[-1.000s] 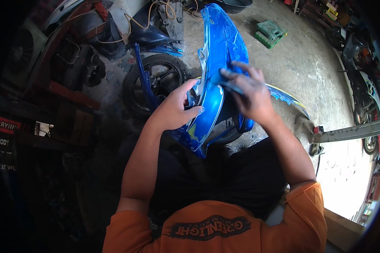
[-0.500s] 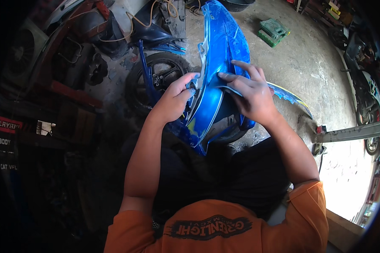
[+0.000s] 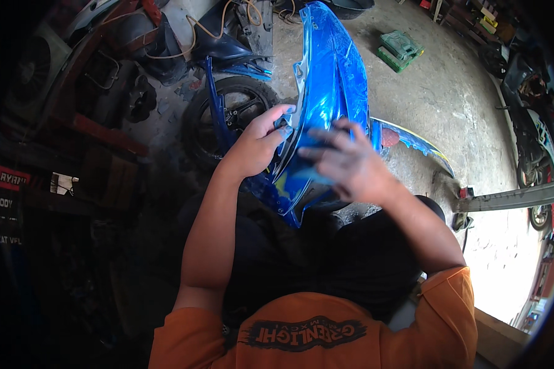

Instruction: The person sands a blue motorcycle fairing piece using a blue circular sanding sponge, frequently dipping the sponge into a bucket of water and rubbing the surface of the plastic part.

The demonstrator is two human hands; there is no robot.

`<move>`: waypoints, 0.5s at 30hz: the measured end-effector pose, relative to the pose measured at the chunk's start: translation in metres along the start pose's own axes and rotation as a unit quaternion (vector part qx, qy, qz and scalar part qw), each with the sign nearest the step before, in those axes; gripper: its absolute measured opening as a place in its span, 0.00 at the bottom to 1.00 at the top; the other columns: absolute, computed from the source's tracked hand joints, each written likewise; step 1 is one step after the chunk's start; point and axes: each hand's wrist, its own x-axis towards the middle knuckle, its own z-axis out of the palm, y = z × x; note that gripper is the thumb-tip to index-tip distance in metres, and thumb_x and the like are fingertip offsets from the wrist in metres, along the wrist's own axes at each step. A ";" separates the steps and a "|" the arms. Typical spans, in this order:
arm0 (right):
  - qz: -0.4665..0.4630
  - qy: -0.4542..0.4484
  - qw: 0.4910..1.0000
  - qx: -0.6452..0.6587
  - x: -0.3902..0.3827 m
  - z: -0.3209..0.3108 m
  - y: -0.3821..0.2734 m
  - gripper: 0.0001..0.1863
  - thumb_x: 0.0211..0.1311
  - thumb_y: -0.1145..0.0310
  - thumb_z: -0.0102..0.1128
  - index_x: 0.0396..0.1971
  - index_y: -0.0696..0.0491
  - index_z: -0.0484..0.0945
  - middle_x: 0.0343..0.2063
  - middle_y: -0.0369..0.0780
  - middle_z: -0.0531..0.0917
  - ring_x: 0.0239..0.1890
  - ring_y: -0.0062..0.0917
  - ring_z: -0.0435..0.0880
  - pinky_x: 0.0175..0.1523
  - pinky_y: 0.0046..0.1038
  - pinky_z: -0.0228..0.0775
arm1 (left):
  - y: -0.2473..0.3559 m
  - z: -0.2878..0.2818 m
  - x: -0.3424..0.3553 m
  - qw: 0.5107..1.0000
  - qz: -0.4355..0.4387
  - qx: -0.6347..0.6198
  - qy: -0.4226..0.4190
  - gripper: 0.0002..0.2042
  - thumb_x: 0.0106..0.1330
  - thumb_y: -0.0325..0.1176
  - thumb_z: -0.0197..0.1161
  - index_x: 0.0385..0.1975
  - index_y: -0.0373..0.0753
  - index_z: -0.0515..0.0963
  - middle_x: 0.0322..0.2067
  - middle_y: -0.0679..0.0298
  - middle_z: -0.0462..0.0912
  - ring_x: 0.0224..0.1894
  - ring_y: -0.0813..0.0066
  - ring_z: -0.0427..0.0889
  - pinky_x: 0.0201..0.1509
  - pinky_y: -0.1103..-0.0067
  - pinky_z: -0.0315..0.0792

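Observation:
A long, curved blue motorcycle fairing panel (image 3: pixel 335 61) stands tilted in front of me, its surface dulled by pale, chalky smears. My left hand (image 3: pixel 255 144) is closed on the panel's left edge, thumb and fingertips pinching a pale tab there. Across the lower middle of the panel lies my right hand (image 3: pixel 354 166), smeared by motion, its fingers bent over the blue surface. A bluish patch shows below that palm; I cannot make out whether it is a thin sheet or part of the panel. Both hands have bluish dust on the fingers.
Left of the panel, a black-tyred wheel (image 3: pixel 196 104) lies on the floor. A blue and yellow trim piece (image 3: pixel 421 141) extends rightward behind my right hand. Farther back sits a green case (image 3: pixel 402 48). A metal beam (image 3: pixel 514 197) and a parked motorcycle (image 3: pixel 538 138) are at the right.
My right hand has moved down and left over the panel and is now blurred. The panel's top has shifted slightly right. My left hand keeps its grip on the edge.

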 end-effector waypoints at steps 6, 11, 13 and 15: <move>0.007 0.053 0.997 -0.059 -0.004 0.002 0.012 0.26 0.46 0.77 0.69 0.50 0.43 0.91 0.57 0.35 0.89 0.66 0.44 0.81 0.64 0.49 0.72 | 0.004 0.004 0.000 1.000 0.004 0.010 0.007 0.24 0.80 0.25 0.57 0.75 0.32 0.70 0.56 0.65 0.82 0.51 0.82 0.78 0.60 0.80 0.74; 0.024 0.053 0.996 -0.064 0.002 -0.011 0.021 0.23 0.50 0.76 0.69 0.49 0.48 0.90 0.56 0.35 0.89 0.69 0.43 0.80 0.65 0.50 0.70 | 0.004 0.006 0.000 1.000 0.003 0.014 0.007 0.24 0.80 0.24 0.57 0.75 0.32 0.70 0.55 0.65 0.82 0.50 0.82 0.78 0.60 0.79 0.74; 0.128 0.137 0.975 -0.123 -0.004 -0.012 0.043 0.23 0.51 0.77 0.71 0.50 0.47 0.90 0.55 0.36 0.90 0.64 0.45 0.83 0.62 0.48 0.71 | 0.009 0.009 0.002 0.999 0.001 0.032 0.012 0.24 0.80 0.24 0.57 0.75 0.32 0.70 0.55 0.65 0.82 0.50 0.82 0.78 0.59 0.79 0.75; 0.093 0.116 0.985 -0.089 0.000 -0.005 0.023 0.23 0.48 0.77 0.71 0.48 0.50 0.89 0.56 0.37 0.90 0.64 0.45 0.84 0.63 0.48 0.73 | 0.007 0.005 0.000 1.000 -0.016 0.011 0.000 0.24 0.80 0.23 0.56 0.75 0.32 0.69 0.55 0.65 0.82 0.50 0.82 0.78 0.59 0.79 0.75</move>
